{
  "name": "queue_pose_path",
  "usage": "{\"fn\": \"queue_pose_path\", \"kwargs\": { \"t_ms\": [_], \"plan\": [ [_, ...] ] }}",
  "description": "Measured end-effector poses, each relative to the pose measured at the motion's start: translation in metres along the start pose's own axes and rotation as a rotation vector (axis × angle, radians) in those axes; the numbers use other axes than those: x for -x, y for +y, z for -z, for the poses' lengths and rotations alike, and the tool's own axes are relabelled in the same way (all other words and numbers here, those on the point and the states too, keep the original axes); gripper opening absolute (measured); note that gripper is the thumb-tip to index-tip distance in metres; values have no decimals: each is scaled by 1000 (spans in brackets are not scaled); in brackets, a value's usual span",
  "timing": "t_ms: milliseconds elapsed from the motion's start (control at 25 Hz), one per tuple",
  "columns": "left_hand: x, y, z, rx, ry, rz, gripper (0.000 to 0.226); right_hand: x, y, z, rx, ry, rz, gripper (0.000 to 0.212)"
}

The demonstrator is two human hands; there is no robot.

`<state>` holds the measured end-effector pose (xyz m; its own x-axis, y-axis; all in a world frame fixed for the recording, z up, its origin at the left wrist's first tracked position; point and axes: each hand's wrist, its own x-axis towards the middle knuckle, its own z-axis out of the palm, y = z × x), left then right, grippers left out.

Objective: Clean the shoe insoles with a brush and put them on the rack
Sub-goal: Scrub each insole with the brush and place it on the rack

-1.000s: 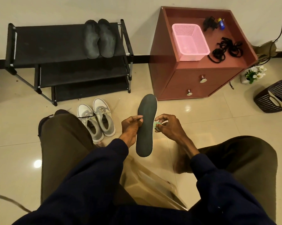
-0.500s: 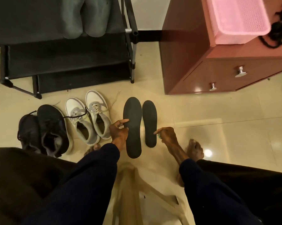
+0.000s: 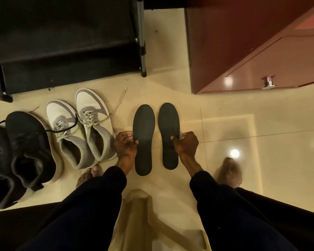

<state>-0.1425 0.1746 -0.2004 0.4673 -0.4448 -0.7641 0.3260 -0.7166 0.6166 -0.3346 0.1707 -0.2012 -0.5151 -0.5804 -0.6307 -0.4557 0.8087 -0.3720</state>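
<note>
Head view.
- Two dark insoles lie flat on the tiled floor, side by side, close but apart, toes toward 12 o'clock.
- Left hand (image 3: pixel 125 144), fingers curled, pinches the outer edge of the left insole (image 3: pixel 143 134) at mid-length.
- Right hand (image 3: pixel 186 144), thumb on top and fingers curled under, grips the outer edge of the right insole (image 3: pixel 169 131). Something small and pale peeks out by its fingers; too hidden to call it the brush.
- Rack (image 3: pixel 62 42) at 11 o'clock, black shelves. Red-brown cabinet (image 3: pixel 243 42) at 1 o'clock.
- Grey sneakers (image 3: pixel 84 129) at 9 o'clock of the insoles, black shoes (image 3: pixel 26 151) beyond them.

Step, as judged: the pair is being handled on the floor, both edges in grip; brushed or not, I cannot tell. Next move calls for lifting both by the edges and carrying them up to a rack shelf at 11 o'clock, clear of its corner post.

Writing: none readable on insoles, shoes or furniture.
</note>
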Motion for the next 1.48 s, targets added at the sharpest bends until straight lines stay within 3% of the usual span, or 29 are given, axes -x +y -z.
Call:
{"fn": "queue_pose_path", "kwargs": {
  "t_ms": [120,240,320,520,640,840,1120,1280,1480],
  "plan": [
    [-6,-10,5,-16,-33,8,19,-9,6,-22,61,22,-48,58],
    [-13,-18,19,-153,-137,-3,45,-11,5,-28,71,42,-69,58],
    [-12,-15,23,-119,-170,8,47,-10,0,-23,-12,33,-76,52],
    [1,9,17,21,-119,120,27,12,-14,10,-257,6,-54,31],
    [28,33,28,28,-106,124,34,42,-34,44,-340,-38,-40,28],
    [107,110,76,67,-126,53,34,123,-88,109,-349,-142,28,32],
    [175,242,174,42,-24,-10,30,251,-187,166,-277,-276,121,26],
    [185,294,216,31,3,-52,37,299,-236,159,-279,-335,157,14],
    [164,380,267,72,47,-133,37,334,-339,114,-322,-389,181,28]
  ]
}}
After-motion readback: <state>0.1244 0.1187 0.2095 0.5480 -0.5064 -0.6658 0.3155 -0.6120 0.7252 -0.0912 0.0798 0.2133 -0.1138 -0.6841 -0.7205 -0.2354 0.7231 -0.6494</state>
